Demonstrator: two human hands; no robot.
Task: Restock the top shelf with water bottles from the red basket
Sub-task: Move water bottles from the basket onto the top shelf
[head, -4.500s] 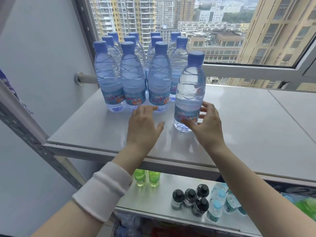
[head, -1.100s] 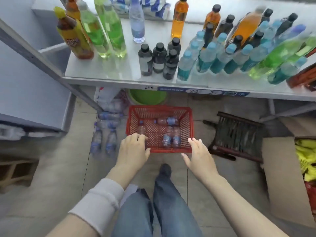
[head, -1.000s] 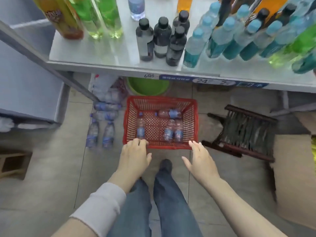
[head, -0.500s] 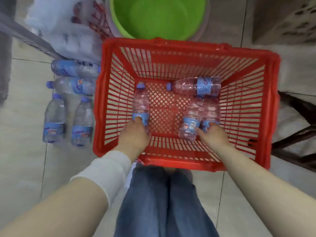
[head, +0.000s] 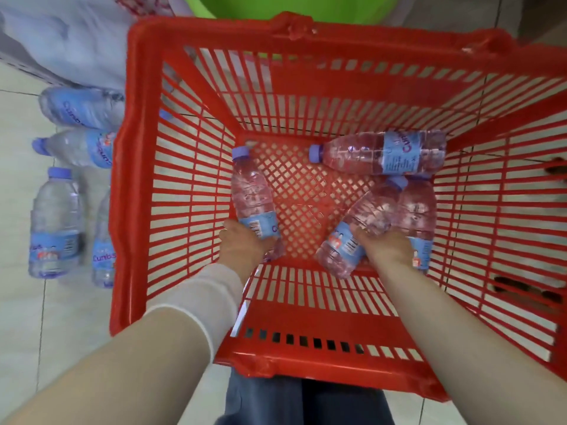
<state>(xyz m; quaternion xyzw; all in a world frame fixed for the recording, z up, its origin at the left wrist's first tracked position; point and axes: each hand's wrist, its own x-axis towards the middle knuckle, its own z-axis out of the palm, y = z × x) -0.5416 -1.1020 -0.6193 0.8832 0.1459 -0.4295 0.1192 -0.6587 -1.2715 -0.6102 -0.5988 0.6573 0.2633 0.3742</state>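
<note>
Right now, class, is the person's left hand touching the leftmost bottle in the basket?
Touching. The head view shows the left hand gripping the leftmost bottle at its label end.

- green tub (head: 245,6), cut off by the top edge.
- red basket (head: 306,320), right wall cut by the frame edge.
- base of left bottle (head: 250,191), hidden under left hand (head: 242,250).
- lower parts of tilted bottle (head: 365,216) and far-right bottle (head: 418,210), partly covered by right hand (head: 385,248); fingertips out of sight.
- floor bottle (head: 103,240), half hidden behind the basket rim; label print blurred.
</note>
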